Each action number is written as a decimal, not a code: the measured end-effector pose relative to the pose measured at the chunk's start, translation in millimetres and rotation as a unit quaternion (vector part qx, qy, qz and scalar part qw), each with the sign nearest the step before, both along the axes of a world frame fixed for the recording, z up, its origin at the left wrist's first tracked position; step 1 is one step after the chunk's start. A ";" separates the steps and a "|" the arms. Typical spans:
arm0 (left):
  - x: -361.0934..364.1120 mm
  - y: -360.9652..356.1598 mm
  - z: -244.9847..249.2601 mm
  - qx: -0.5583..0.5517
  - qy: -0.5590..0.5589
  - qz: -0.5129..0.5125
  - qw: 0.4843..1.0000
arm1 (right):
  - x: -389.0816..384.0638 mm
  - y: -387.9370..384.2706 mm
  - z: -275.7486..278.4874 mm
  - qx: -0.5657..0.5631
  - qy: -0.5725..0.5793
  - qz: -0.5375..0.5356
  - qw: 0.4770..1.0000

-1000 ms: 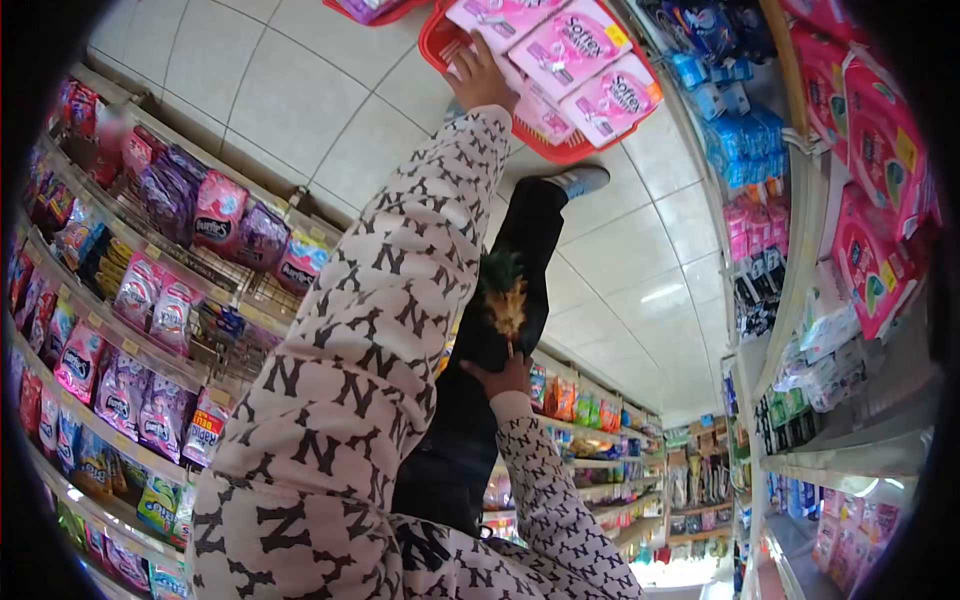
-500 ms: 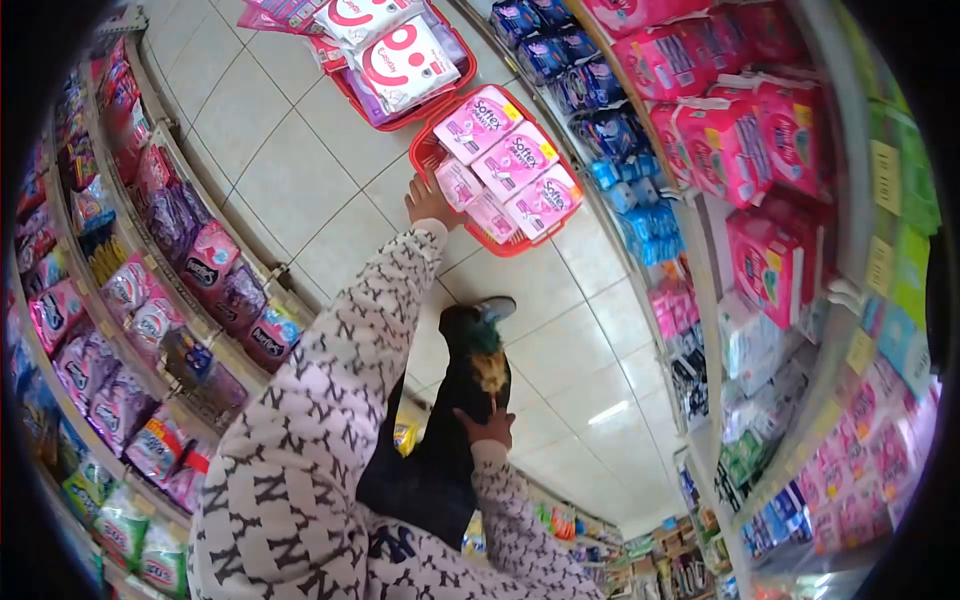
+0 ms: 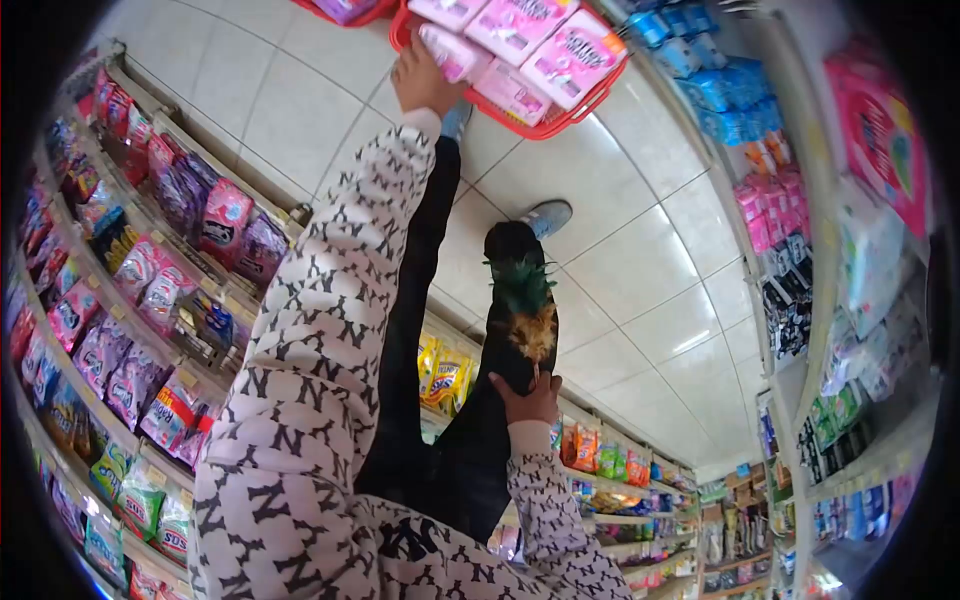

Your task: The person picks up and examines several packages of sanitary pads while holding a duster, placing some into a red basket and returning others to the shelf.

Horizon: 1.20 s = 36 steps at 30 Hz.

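Note:
My left hand (image 3: 425, 82) is at the near left edge of a red basket (image 3: 540, 130), its fingers bent over the rim beside a small pink pack (image 3: 450, 52). Larger pink and white Softex packs (image 3: 575, 60) fill the basket, whose far part is cut off by the frame. My right hand (image 3: 528, 402) rests by my knee, closed around the thin handle of a feather duster (image 3: 533, 335) with tan and green feathers. The duster lies along my dark trouser leg; my palm hides the handle's lower end.
A second red basket (image 3: 345, 12) shows at the top edge. Shelves of colourful pouches (image 3: 225, 215) run along the left, and shelves with blue packs (image 3: 735, 100) and pink packs (image 3: 880, 130) stand on the right. Tiled floor (image 3: 640, 240) lies between, with my shoe (image 3: 548, 217) on it.
The view has shifted, so the baskets sit higher and partly out of frame. My left hand is now closer to the small pink pack. My right hand keeps the duster at my leg.

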State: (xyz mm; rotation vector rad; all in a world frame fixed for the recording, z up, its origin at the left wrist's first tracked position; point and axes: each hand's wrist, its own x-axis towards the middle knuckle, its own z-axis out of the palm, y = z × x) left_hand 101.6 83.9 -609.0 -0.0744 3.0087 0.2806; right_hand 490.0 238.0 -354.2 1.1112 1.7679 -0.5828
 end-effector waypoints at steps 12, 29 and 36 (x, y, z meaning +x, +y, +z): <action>126.3 29.2 450.5 0.469 -0.485 0.099 0.732 | -72.4 105.5 145.9 -0.068 0.647 -0.106 0.752; 128.4 108.8 608.7 0.808 -0.310 -0.104 0.490 | -142.9 200.1 333.5 -0.176 0.665 -0.324 0.650; 86.6 97.6 592.7 0.778 -0.267 -0.022 0.568 | -107.2 212.3 316.9 0.146 0.607 -0.141 0.768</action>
